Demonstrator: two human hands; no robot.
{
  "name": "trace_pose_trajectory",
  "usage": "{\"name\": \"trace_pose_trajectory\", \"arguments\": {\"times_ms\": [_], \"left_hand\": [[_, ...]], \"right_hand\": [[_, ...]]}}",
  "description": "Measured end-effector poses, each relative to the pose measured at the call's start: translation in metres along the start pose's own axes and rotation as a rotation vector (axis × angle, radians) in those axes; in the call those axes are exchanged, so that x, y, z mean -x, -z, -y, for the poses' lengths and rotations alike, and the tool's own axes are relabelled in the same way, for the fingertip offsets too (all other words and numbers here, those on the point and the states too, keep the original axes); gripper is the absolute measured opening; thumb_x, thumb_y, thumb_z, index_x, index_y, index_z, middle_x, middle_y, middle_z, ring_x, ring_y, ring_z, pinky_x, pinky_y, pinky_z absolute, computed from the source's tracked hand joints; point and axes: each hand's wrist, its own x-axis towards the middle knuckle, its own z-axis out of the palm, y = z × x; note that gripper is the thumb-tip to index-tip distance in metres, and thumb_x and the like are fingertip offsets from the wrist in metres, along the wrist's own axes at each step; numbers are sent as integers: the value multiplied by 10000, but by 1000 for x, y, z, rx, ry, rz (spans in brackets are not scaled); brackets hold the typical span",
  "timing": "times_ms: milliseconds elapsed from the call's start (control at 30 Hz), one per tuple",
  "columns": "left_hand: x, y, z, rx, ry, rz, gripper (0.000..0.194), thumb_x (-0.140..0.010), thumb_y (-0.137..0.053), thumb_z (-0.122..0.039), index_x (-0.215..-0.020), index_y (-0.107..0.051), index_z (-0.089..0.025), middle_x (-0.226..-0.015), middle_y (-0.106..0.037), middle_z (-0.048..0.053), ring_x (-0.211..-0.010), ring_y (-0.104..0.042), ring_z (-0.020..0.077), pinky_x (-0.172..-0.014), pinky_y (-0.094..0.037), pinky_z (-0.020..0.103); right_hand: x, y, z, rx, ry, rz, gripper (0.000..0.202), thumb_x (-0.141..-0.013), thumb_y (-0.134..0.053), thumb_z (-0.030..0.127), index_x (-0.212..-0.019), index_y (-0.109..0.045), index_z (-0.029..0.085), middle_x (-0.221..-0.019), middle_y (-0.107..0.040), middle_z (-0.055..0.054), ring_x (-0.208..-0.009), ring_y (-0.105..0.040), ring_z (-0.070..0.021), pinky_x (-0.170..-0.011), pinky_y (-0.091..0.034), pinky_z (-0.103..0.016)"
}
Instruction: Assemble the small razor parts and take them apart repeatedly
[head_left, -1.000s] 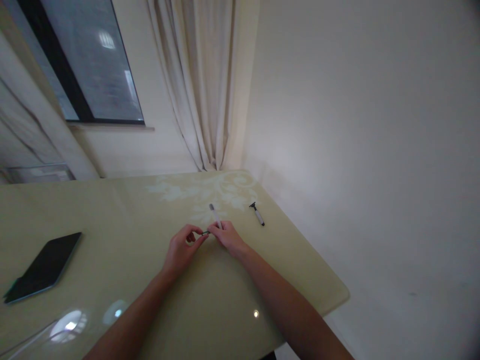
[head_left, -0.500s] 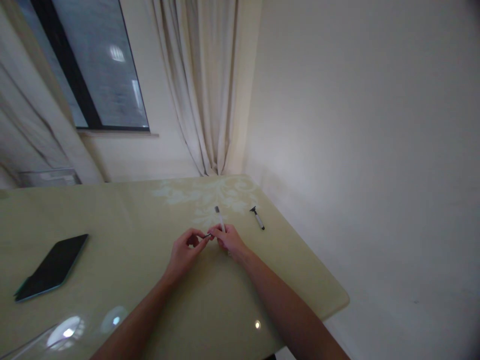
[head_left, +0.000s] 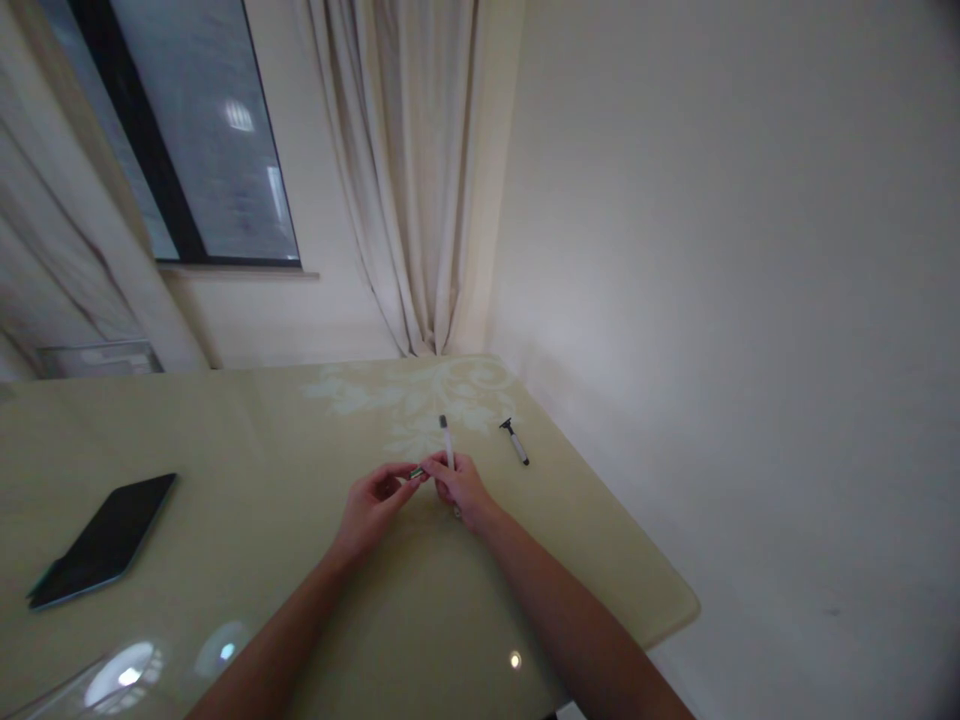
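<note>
Delicately, a small, short, dark-and-green object (head_left: 417, 473) is being pinched above the pale green, glossy table (head_left: 255, 470), between the fingertips of both hands. By the left hand (head_left: 366, 515) its near end is being gripped between thumb and forefinger, the other fingers being curled in; by the thumb and forefinger of the right hand (head_left: 469, 495) its far end is being met. Across that same right hand a slender white stick with a dark, brush-like head (head_left: 449, 448) is also being held, its head being pointed away from the body.

Little weight is probably being carried in either hand. The small piece is seeming stiff, though its material cannot be told; with so little surface being offered, it could easily be slipping, so its two ends are suiting a light fingertip pinch. The white stick is looking light, rigid and perhaps smooth, its handle being the better place for a grip. To the right, a grey-and-black razor (head_left: 517, 447) is lying apart, untouched.
</note>
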Motion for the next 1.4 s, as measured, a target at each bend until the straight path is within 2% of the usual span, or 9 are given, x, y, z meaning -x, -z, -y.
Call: {"name": "trace_pose_trajectory", "arguments": {"times_ms": [133,200,467,767,933,1400], "left_hand": [[-1,2,-1,40,73,-9,414,-814,-736,-536,-1018,-754,-176,-923,-784,84,-820,-720,223,-691,-561,318],[-2,2,0,31,92,-47,433,-799,-743,-543,-1015,-753,-168,-912,-777,84,-822,-715,225,-682,-554,313],[-3,1,-1,46,76,-97,484,-760,-765,-559,-1044,-750,-168,-853,-741,54,-695,-654,174,-622,-503,277],[-5,2,5,31,88,-135,438,-764,-765,-545,-990,-748,-171,-834,-744,56,-742,-664,188,-629,-496,274],[-4,2,1,17,100,-152,439,-764,-761,-544,-983,-748,-163,-811,-736,55,-714,-651,183,-611,-479,272],[-3,1,0,17,90,-121,382,-763,-767,-506,-955,-773,-176,-797,-761,63,-743,-678,204,-662,-516,301]], "right_hand": [[0,1,0,-13,5,12,310,-733,-746,459,-767,-681,158,-665,-675,5,-360,-304,-29,-365,-153,-231],[0,1,0,-10,4,21,310,-728,-741,456,-767,-688,153,-716,-708,-12,-356,-312,-24,-360,-155,-230],[2,1,0,-5,16,22,276,-738,-749,414,-794,-693,150,-717,-731,-16,-364,-318,-26,-360,-162,-216],[-1,4,1,-57,14,31,249,-704,-741,347,-844,-713,143,-731,-746,-21,-343,-298,-24,-350,-144,-220],[-1,4,1,-73,20,22,235,-711,-747,331,-851,-713,146,-731,-748,-17,-353,-293,-26,-350,-153,-216],[0,5,3,-109,10,6,210,-695,-770,318,-826,-712,164,-721,-726,2,-362,-287,-27,-346,-158,-210]]}}
